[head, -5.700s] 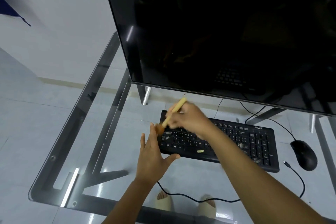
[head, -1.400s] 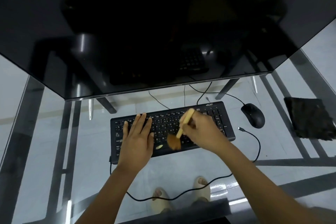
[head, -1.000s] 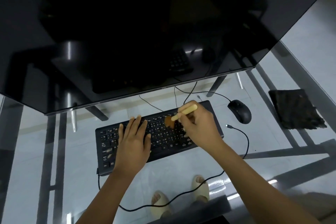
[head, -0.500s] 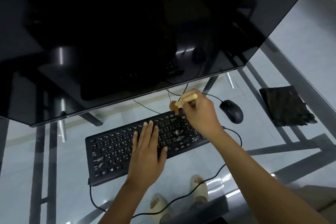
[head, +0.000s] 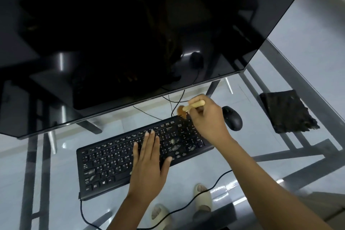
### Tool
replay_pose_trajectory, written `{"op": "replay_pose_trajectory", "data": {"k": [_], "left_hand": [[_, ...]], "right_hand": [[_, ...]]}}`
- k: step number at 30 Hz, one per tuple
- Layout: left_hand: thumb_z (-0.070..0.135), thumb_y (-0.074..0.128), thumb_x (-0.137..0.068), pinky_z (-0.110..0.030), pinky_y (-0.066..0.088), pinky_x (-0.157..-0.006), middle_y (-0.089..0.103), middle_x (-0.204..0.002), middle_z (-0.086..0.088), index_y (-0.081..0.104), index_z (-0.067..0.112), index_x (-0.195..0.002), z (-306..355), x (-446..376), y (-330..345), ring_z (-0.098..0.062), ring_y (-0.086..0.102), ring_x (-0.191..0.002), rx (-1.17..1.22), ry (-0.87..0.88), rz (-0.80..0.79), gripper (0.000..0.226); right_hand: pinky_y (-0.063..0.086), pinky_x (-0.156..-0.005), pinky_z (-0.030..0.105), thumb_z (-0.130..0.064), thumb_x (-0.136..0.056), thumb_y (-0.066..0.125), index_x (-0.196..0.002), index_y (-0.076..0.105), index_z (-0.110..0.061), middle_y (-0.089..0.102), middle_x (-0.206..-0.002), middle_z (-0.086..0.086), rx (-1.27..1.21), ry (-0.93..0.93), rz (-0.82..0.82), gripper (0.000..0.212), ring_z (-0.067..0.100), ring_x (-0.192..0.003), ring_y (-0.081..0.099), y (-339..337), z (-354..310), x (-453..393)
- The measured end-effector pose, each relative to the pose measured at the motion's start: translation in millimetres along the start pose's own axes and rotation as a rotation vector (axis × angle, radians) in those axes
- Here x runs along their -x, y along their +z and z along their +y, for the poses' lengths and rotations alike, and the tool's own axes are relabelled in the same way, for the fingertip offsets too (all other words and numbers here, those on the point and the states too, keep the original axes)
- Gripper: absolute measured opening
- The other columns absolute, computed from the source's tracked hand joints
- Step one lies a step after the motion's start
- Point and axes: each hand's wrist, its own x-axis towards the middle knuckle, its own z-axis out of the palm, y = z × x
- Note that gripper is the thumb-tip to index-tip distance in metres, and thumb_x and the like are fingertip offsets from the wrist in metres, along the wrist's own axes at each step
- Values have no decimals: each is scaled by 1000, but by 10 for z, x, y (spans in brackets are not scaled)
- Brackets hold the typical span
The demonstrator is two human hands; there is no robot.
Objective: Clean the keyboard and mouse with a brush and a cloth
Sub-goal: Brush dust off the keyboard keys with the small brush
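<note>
On a glass worktop (head: 233,157), below a large dark monitor (head: 130,33), lies a black keyboard (head: 112,162), set at a slant with its right end farther away. The left hand (head: 149,162) rests flat on the middle keys, fingers stretched out and close together, gripping nothing. The right hand (head: 207,119) is above the keyboard's far right corner, fingers closed around the pale wooden handle of a small brush (head: 190,107); its brown bristles touch or nearly touch that corner. Just right of this hand sits a black mouse (head: 232,118) on the glass. Farther right, well apart from the mouse, lies a dark cloth (head: 285,113). A black cable (head: 203,192) curls along the near side. Through the glass, two feet in pale sandals (head: 202,200) show on the floor.
</note>
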Motion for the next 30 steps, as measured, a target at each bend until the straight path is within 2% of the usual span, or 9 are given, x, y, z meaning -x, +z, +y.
{"op": "replay_pose_trajectory", "data": {"k": [3,7,10,14,17,19,22,27,30], "left_hand": [[49,25,-99,-45,1,-118,14,-159,-5,26,8,-148,17,-84,-21,-15,0,-147,-3,-8,17,64],[50,18,-99,-45,1,-119,17,-158,-5,28,8,-147,49,-188,-41,-14,0,-147,9,-27,27,65],[50,17,-98,-46,2,-119,17,-158,-5,28,8,-148,43,-228,-30,-14,-1,-147,7,-44,25,66],[50,17,-98,-48,4,-119,19,-158,-6,30,6,-147,58,-248,-17,-15,3,-147,17,-61,29,67],[50,18,-98,-48,5,-119,19,-158,-7,30,7,-147,66,-281,-17,-15,3,-147,13,-66,26,66],[49,18,-97,-48,4,-119,18,-158,-7,29,6,-147,62,-301,-17,-15,2,-147,12,-69,30,66],[50,18,-97,-48,4,-119,18,-158,-7,29,7,-147,90,-334,-18,-15,2,-147,27,-81,41,67],[49,19,-98,-48,5,-118,20,-157,-7,29,6,-147,87,-338,8,-16,5,-147,30,-90,48,66],[49,20,-97,-48,5,-119,19,-157,-7,29,6,-147,105,-346,9,-16,5,-147,30,-98,45,66]], "right_hand": [[56,-65,23,-8,-88,58,-90,62,-16,70,-75,-7,76,38,-224,9,8,-67,67,-44,57,5],[54,-69,19,-10,-90,59,-90,60,-17,71,-79,-5,41,10,-1,6,8,-72,67,-199,124,-27],[60,-71,32,-11,-90,59,-88,61,-16,73,-73,-4,-5,135,-247,6,16,-72,70,-284,144,-32],[43,-56,2,-12,-92,59,-94,61,-15,65,-73,-13,109,82,-38,4,-8,-60,60,-345,164,11],[51,-61,11,-12,-92,60,-93,62,-11,70,-76,-3,-45,153,-207,2,0,-64,66,-416,173,8],[53,-62,12,-15,-92,61,-92,63,-13,68,-76,-5,77,146,-297,3,7,-68,68,-400,190,36],[42,-55,3,-16,-91,61,-92,61,-14,61,-69,-15,137,93,-1,2,-3,-59,60,-454,211,22],[47,-55,9,-12,-90,60,-90,61,-14,70,-72,-3,122,121,-277,2,3,-60,65,-493,243,24],[52,-57,25,-17,-91,59,-93,60,-18,66,-75,-4,185,49,-27,3,7,-61,61,-547,316,6]]}}
